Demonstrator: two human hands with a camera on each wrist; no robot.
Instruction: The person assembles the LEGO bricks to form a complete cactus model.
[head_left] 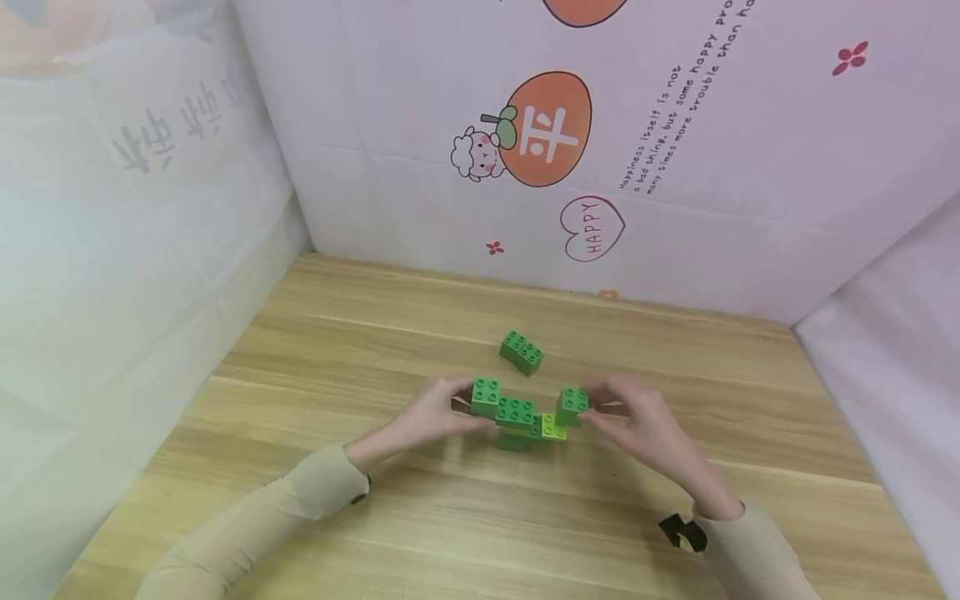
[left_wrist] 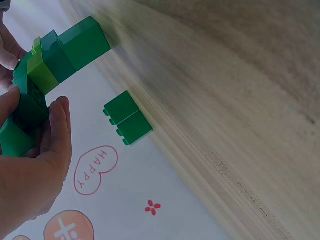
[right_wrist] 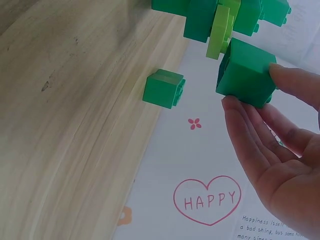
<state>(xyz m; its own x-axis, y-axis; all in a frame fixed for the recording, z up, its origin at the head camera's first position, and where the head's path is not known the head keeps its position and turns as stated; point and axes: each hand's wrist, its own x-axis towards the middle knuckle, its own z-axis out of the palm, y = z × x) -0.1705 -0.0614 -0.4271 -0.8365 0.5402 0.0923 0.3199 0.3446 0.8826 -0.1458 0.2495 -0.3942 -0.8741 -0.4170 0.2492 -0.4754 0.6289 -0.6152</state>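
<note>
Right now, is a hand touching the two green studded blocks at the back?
No, the two green studded blocks lie untouched beyond the left hand and right hand.

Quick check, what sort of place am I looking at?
Probably a small screened-off tabletop workspace, set up indoors: a wooden table, pale sheets on three sides, and green toy bricks.

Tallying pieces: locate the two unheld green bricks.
In the head view, the two bricks sit just right of centre on the table, beyond the assembled blocks.
</note>
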